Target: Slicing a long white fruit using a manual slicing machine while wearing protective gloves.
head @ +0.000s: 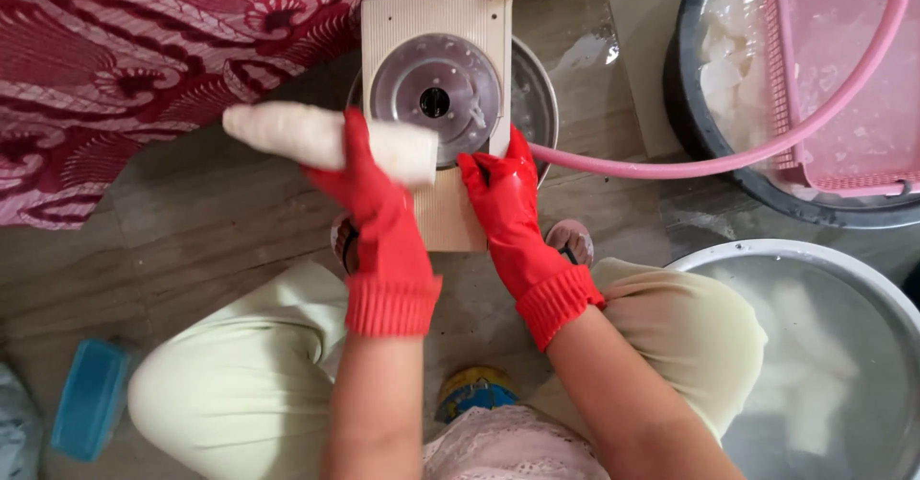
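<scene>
Now, L→R across head view. Blue lidded box at 8 o'clock on floor, well apart from work, untouched. Red patterned cloth at 10–11 o'clock.

Left hand, red rubber glove, closed round peeled pale root, prob. cassava. Root held horizontal, long end pointing to 9 o'clock, cut end touching edge of slicer disc. Grip mid-length, likely so fingers stay clear of blade while cut face meets disc.

Slicer board, beige, w/ round metal disc at centre, at 12 o'clock. Laid across steel bowl, apparently so slices drop below. Near end of board resting toward knees, between both feet; tilt not clear.

Right hand, also gloved, clamped on board's right edge at approx. 1 o'clock of hands; looks like bracing vs. sliding. Holding nothing else.

Pink hose running from bowl rim out to 2 o'clock, arching over pink basket. Basket sits in dark tub w/ pale peeled pieces in water. Metal basin at 4 o'clock, more pale pieces submerged, just beside right knee: within reach.

Gloves: prob. for wet work + grip.
</scene>
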